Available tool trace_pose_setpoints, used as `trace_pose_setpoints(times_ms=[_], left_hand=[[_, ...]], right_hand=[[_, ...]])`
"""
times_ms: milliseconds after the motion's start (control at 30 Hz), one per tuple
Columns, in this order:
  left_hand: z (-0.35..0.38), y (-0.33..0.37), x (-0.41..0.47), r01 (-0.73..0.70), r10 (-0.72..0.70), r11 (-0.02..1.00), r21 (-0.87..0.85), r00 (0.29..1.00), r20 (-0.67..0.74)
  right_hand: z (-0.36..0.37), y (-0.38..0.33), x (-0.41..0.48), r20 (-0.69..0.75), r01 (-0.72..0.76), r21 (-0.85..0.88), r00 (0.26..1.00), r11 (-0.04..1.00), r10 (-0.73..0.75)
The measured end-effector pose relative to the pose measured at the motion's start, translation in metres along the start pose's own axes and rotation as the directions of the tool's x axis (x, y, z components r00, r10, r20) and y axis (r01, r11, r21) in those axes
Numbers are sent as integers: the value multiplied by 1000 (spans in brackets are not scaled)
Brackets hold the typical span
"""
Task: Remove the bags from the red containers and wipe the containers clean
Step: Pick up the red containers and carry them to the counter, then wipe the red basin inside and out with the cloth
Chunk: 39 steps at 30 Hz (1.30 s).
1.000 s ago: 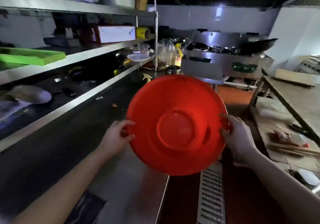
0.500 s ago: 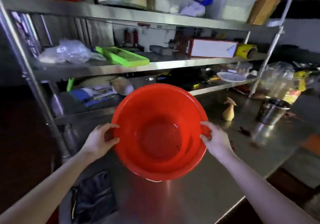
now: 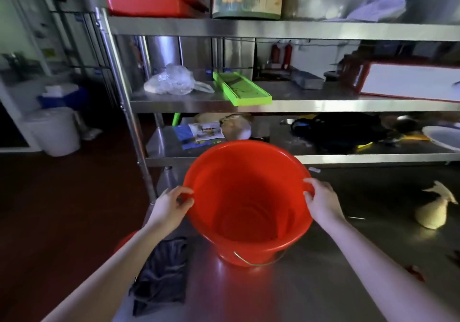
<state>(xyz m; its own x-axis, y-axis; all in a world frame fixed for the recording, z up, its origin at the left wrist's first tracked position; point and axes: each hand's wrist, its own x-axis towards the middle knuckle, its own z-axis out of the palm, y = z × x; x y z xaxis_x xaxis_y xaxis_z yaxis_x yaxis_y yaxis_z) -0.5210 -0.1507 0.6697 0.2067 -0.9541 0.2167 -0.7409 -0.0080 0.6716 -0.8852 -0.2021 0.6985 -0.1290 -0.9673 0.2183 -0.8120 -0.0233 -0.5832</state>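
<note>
1. Broadly, the steel counter (image 3: 323, 284) below the shelf rack (image 3: 273, 106) carries everything. Its top looks slick, so a plastic base would likely slide on it during wiping.
2. The red bucket (image 3: 249, 209) is at the counter's near-left part, mouth tipped toward the camera. I cannot tell whether its base touches the steel. No bag shows inside, only a few dark specks low down. It looks like thin moulded plastic: light, stiff at the rolled rim, springy in the wall, not fragile. I judge the rim the best hold, at 2 opposite points.
3. The dark cloth (image 3: 161, 272), or perhaps a bag, lies crumpled just left of the bucket. It looks soft, limp and easy to bunch in 1 hand.
4. The left hand (image 3: 169, 207) grips the left rim, fingers and thumb curled round it. The right hand (image 3: 323, 202) grips the right rim likewise.
5. The wire handle (image 3: 251, 263) hangs by the near base. It is thin and loose, so a poor steadying point.
</note>
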Motion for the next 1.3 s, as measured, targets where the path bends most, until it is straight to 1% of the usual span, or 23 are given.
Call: trace_pose_setpoints(times_ms=[100, 167, 300, 367, 433, 500, 600, 733, 800, 833, 867, 933, 1000, 1033, 1100, 1167, 1200, 1233, 1300], left_hand=[[7, 6, 6, -4, 4, 1000, 1, 1000, -11], [10, 7, 6, -23, 23, 1000, 7, 1000, 1], [7, 2, 3, -28, 28, 1000, 0, 1000, -9], [2, -6, -2, -57, 57, 998, -9, 998, 34], [-2, -17, -9, -93, 95, 995, -35, 993, 71], [-5, -34, -17, -68, 71, 997, -36, 994, 79], [-8, -71, -32, 38, -36, 999, -20, 996, 86], [-6, -127, -52, 221, -222, 975, 22, 970, 97], [-1, -153, -62, 291, -294, 956, 37, 950, 108], [2, -165, -66, 322, -325, 946, 44, 938, 123], [5, -176, -68, 351, -354, 935, 46, 924, 144], [13, -201, -75, 395, -396, 918, 47, 899, 189], [18, -214, -80, 363, -372, 928, 83, 902, 219], [21, -221, -84, 322, -339, 941, 108, 911, 237], [29, -233, -93, 203, -239, 968, 144, 922, 304], [37, -238, -107, 90, -169, 975, 205, 894, 414], [41, -240, -114, 30, -145, 969, 247, 875, 462], [45, -241, -119, -20, -133, 956, 293, 859, 494], [51, -242, -126, -85, -141, 919, 385, 840, 523]], right_hand=[[5, -6, 10, 36, 18, -29, 999, 999, -17], [11, -13, 4, 93, 46, -53, 995, 998, -41], [20, -33, -14, 199, 186, -88, 966, 979, -165], [26, -48, -22, 198, 254, -81, 952, 964, -234], [36, -66, -35, 171, 351, -18, 924, 936, -343], [48, -89, -50, 156, 476, 29, 867, 879, -474], [72, -130, -75, 163, 638, 79, 750, 766, -641], [125, -178, -105, 165, 756, 119, 624, 643, -764], [158, -189, -116, 233, 806, 91, 553, 585, -800], [176, -189, -120, 292, 820, 76, 526, 568, -799], [195, -188, -122, 355, 820, 61, 515, 570, -780], [233, -180, -124, 495, 775, 38, 533, 630, -686], [258, -166, -123, 610, 716, -7, 556, 698, -564], [273, -159, -124, 667, 699, -28, 546, 715, -507], [294, -147, -130, 768, 671, -54, 501, 739, -399], [310, -136, -142, 829, 670, -68, 450, 739, -331], [316, -132, -150, 845, 681, -68, 427, 729, -321], [321, -128, -156, 848, 692, -73, 422, 718, -321], [327, -123, -165, 828, 715, -105, 448, 691, -338]])
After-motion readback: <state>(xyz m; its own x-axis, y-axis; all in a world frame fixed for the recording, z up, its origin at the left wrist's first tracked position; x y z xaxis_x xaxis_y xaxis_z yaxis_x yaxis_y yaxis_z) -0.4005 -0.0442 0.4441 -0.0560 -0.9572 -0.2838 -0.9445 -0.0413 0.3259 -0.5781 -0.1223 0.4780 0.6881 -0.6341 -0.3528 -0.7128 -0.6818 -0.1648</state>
